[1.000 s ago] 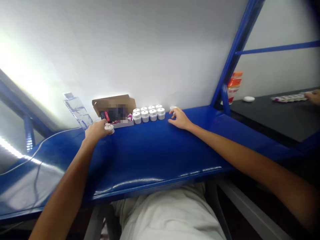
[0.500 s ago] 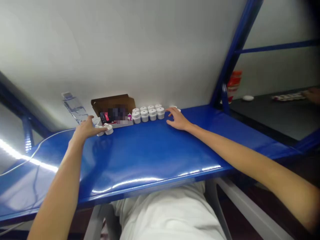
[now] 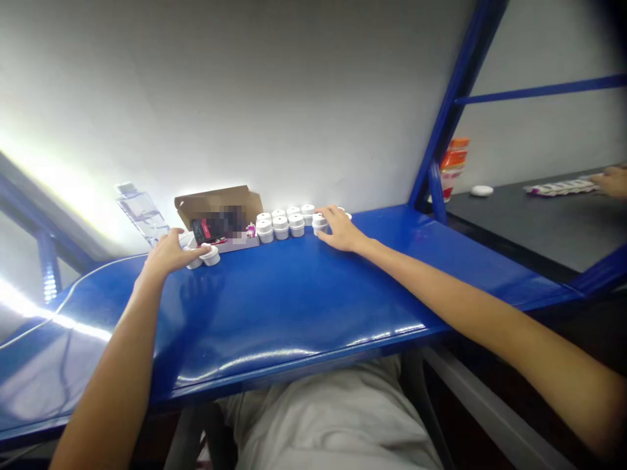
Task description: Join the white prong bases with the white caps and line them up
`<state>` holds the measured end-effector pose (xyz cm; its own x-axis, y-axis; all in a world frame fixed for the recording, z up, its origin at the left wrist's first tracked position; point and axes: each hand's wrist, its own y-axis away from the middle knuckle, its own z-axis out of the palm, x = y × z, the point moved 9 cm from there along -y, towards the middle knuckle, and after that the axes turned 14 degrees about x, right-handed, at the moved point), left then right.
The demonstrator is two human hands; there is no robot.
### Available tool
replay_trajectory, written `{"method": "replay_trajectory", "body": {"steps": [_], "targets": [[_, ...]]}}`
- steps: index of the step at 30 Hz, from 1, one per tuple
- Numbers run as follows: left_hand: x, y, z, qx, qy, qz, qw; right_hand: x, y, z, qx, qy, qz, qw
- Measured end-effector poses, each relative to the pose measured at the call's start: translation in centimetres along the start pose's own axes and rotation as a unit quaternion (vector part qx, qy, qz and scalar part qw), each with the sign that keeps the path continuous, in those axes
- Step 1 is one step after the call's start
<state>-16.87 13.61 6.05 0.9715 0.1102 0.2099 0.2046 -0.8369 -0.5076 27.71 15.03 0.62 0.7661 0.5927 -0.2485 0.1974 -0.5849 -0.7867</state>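
Observation:
My right hand (image 3: 340, 228) is closed around a white round plastic piece (image 3: 319, 223), thumb at its near side and fingers over its top. This piece is at the right end of two rows of similar white pieces (image 3: 281, 227), each with a small dark mark on top. Partly hidden behind the hand is another white item (image 3: 347, 215). At the left, my left hand (image 3: 169, 251) has its thumb and fingers spread, with the thumb over two white round pieces (image 3: 210, 256). Whether it presses on them is unclear.
An open cardboard box (image 3: 215, 199) with dark and red items stands by the wall. A clear plastic container (image 3: 142, 212) leans beside it. A white cable (image 3: 105, 263) crosses the blue table (image 3: 284, 294). At right, another person's hand (image 3: 614, 181) is at a dark table (image 3: 519, 225).
My right hand has moved slightly left and closed around the end piece of the front row. My left hand has stayed in place. The view has shifted a little.

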Motion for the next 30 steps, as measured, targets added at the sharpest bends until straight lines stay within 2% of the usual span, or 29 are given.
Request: {"method": "replay_trajectory", "body": {"steps": [2,5,7,8,11,13,15,17,19,22,24,26,28,29,30], "targets": [[1.2,0.1,-1.8,0.078,0.037,0.012,0.996,0.1,-0.2,-0.2,0.014,-0.007,0.01,1.0],[3.6,0.9,-4.9,0.209,0.123,0.032,0.97,-0.2,-0.2,-0.2,0.019,-0.043,0.024,0.999],[5.6,2.0,-6.2,0.267,0.164,0.053,0.948,-0.7,-0.2,-0.3,0.009,-0.07,0.037,0.997],[6.9,2.8,-6.4,0.278,0.185,0.071,0.94,-1.2,-0.1,-0.4,0.004,-0.08,0.042,0.996],[11.9,5.6,-4.9,0.207,0.257,0.148,0.932,-3.7,0.0,-0.8,-0.018,-0.108,0.042,0.993],[16.1,8.7,-2.6,0.091,0.294,0.231,0.923,-6.2,0.4,-0.7,-0.057,-0.136,0.031,0.989],[19.7,12.3,-0.4,-0.033,0.328,0.297,0.896,-8.7,1.0,-0.4,-0.095,-0.168,0.032,0.981],[21.4,14.8,1.1,-0.104,0.372,0.287,0.877,-10.0,1.9,0.2,-0.125,-0.225,0.098,0.961],[21.7,15.6,1.7,-0.118,0.423,0.23,0.868,-10.6,3.1,1.2,-0.164,-0.306,0.195,0.917],[21.1,15.4,2.0,-0.115,0.468,0.154,0.862,-11.4,5.1,2.7,-0.236,-0.409,0.299,0.829],[20.8,15.1,1.8,-0.107,0.469,0.148,0.864,-11.8,6.1,3.4,-0.278,-0.45,0.342,0.777],[21.0,15.0,1.3,-0.097,0.45,0.171,0.871,-12.1,6.8,3.8,-0.299,-0.482,0.374,0.733],[21.0,14.8,0.9,-0.086,0.429,0.191,0.879,-12.6,6.7,3.7,-0.3,-0.522,0.373,0.706],[20.9,14.7,0.7,-0.081,0.427,0.188,0.881,-12.8,6.4,3.5,-0.291,-0.541,0.357,0.704],[20.7,14.5,0.6,-0.077,0.432,0.176,0.881,-13.0,5.9,3.1,-0.274,-0.551,0.332,0.714]]}}
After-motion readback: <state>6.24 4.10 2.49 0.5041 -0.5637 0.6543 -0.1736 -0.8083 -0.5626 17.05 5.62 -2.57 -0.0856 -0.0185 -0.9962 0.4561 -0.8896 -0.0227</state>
